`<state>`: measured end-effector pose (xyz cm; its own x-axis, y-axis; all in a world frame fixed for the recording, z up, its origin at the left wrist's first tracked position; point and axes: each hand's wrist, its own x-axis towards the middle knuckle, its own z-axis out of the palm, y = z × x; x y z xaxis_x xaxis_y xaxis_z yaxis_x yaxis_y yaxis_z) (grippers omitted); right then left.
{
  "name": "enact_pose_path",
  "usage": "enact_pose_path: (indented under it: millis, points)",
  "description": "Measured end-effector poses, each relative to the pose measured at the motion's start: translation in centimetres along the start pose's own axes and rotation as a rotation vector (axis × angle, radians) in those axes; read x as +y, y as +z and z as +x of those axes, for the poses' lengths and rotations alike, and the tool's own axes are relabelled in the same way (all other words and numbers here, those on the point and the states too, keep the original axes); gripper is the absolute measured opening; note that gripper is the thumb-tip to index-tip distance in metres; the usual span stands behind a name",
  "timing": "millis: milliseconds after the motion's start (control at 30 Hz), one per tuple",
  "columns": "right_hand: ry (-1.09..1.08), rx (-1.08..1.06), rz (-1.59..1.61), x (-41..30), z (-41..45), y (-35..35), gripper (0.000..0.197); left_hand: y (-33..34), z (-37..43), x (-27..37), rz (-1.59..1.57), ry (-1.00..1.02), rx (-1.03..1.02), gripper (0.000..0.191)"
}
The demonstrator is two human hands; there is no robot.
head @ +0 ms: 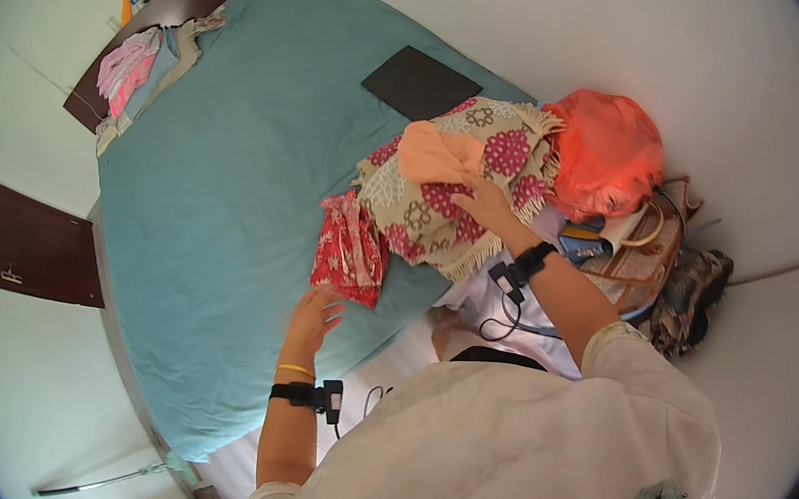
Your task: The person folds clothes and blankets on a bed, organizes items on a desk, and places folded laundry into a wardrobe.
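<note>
A patterned fringed blanket [414,213] in beige, magenta and white lies bunched near the bed's front right corner. On top of it rests a small peach cloth [432,154]. The fingertips of my right hand [491,206] meet the lower edge of this cloth, with the thumb apart over the blanket; whether they pinch it is unclear. A folded red patterned garment [347,252] lies beside the blanket on its left. My left hand [314,320], slightly blurred, is at this garment's lower left corner with fingers apart and nothing held.
Teal sheeting covers the bed [229,219]. A dark flat panel [421,82] lies behind the blanket. Folded clothes [137,68] are stacked by the headboard [193,0]. To the right, a red plastic bag [605,146] sits above a brown woven bag [641,248], against the wall.
</note>
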<state>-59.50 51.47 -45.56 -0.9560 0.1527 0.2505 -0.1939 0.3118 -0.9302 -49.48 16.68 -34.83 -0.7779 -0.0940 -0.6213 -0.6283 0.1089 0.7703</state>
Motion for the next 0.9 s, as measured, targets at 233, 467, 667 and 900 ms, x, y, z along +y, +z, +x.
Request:
enact_pose_path:
  millis: [233, 467, 667, 900]
  points:
    - [0.007, -0.111, -0.391, 0.6, 8.0, 3.2, 0.027, 9.2, 8.0, 9.4, 0.136, 0.042, -0.106, 0.051]
    - [-0.620, -0.465, -0.328, -4.4, 2.8, 3.0, 0.017, 17.4, 12.3, 11.9, 0.121, 0.025, -0.032, 0.094]
    - [-0.347, -0.506, -0.083, -7.1, 4.4, -0.5, 0.021, 14.3, 19.0, 7.5, 0.533, 0.512, 0.088, 0.055]
    - [0.298, -0.141, 0.393, -0.9, 6.5, -2.8, 0.049, 13.2, 14.1, 12.0, -0.471, -0.034, -0.239, 0.033]
